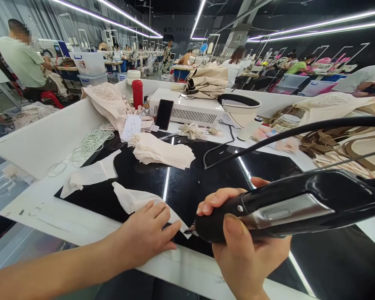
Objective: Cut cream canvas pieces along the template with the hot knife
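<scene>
My left hand (pixel 143 235), fingers slightly apart, presses the fabric piece (pixel 129 200), probably against slipping. My right hand (pixel 248 260) has its fingers clamped around the handheld tool (pixel 281 208), tip at the edge.

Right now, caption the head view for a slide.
Left hand on a cream fabric piece; right hand holding a black handheld tool, tip at fabric's corner.

Ahead of the right hand (pixel 243 246), the black panel (pixel 193 183) is bare up to a black cable (pixel 325 124) that arches off rightward. A fabric stack (pixel 162 151) stands ahead of the left hand (pixel 153 229); the bulky handheld tool (pixel 278 208) obstructs the right hand's right side.
</scene>
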### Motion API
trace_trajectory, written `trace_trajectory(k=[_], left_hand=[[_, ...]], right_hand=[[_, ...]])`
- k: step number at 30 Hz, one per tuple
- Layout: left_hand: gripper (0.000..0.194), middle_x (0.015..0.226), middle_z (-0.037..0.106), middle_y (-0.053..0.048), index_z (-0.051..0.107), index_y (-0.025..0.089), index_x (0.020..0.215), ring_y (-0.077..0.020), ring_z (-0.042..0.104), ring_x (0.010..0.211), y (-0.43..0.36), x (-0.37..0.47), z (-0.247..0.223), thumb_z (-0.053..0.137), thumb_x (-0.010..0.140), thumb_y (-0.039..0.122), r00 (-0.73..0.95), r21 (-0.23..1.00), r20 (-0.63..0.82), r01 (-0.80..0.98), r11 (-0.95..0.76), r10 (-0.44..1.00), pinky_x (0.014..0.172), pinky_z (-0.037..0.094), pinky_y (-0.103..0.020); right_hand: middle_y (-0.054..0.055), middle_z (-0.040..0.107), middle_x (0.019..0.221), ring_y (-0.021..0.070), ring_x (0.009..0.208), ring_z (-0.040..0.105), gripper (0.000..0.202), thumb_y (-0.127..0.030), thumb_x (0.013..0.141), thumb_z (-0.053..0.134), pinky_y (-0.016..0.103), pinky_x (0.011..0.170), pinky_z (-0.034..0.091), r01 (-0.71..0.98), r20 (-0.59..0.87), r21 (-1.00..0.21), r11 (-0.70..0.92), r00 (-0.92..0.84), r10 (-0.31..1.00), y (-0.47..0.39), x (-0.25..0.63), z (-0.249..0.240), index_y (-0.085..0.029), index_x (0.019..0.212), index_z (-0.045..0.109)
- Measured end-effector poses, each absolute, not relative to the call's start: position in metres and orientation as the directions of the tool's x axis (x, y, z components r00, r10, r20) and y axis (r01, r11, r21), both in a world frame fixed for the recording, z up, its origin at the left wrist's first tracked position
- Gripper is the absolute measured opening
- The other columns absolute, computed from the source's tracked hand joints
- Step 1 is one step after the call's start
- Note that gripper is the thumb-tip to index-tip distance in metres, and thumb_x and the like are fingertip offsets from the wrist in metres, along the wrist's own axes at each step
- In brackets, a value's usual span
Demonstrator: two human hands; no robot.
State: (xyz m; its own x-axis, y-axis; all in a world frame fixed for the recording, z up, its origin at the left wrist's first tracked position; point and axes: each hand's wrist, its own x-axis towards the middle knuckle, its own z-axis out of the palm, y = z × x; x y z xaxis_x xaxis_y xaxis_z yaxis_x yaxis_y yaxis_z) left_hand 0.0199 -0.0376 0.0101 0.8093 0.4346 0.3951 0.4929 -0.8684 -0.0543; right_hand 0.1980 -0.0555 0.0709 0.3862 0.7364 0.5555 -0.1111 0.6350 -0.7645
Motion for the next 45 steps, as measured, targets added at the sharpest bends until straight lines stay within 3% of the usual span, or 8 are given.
trace_trajectory(k=[6,24,38,45], left_hand=[[0.061,0.115,0.072,-0.015,0.064,0.015,0.129,-0.0336,0.069,0.115,-0.04,0.022,0.006,0.088,0.085,0.049,0.779,-0.048,0.448,0.511,-0.859,0.438,0.098,0.061,-0.049],[0.059,0.116,0.069,-0.015,0.064,0.015,0.132,-0.0342,0.068,0.12,-0.04,0.019,0.003,0.087,0.087,0.044,0.772,0.04,0.452,0.484,-0.874,0.448,0.103,0.06,-0.052],[0.055,0.119,0.07,-0.015,0.065,0.016,0.13,-0.0341,0.068,0.12,-0.038,0.018,0.003,0.086,0.088,0.044,0.768,0.055,0.458,0.478,-0.877,0.447,0.102,0.06,-0.053],[0.052,0.12,0.07,-0.016,0.064,0.014,0.132,-0.0365,0.068,0.121,-0.038,0.017,-0.002,0.082,0.092,0.043,0.777,0.041,0.466,0.458,-0.888,0.423,0.099,0.061,-0.055]], right_hand=[[-0.006,0.07,0.078,0.0151,0.058,0.065,0.047,-0.033,0.084,0.085,0.031,0.055,0.058,-0.114,0.547,-0.749,0.652,0.45,0.706,-0.035,0.2,0.078,-0.032,0.125,0.062],[-0.006,0.07,0.078,0.0139,0.058,0.063,0.048,-0.035,0.085,0.083,0.029,0.054,0.058,-0.136,0.554,-0.751,0.646,0.403,0.729,-0.022,0.191,0.073,-0.032,0.126,0.06],[-0.007,0.071,0.079,0.0131,0.058,0.065,0.048,-0.03,0.087,0.081,0.029,0.055,0.057,-0.178,0.547,-0.746,0.641,0.383,0.744,-0.012,0.186,0.071,-0.031,0.128,0.057],[-0.007,0.069,0.08,0.0123,0.057,0.064,0.038,-0.027,0.089,0.078,0.029,0.055,0.058,-0.152,0.563,-0.751,0.642,0.362,0.743,-0.009,0.184,0.071,-0.03,0.119,0.056]])
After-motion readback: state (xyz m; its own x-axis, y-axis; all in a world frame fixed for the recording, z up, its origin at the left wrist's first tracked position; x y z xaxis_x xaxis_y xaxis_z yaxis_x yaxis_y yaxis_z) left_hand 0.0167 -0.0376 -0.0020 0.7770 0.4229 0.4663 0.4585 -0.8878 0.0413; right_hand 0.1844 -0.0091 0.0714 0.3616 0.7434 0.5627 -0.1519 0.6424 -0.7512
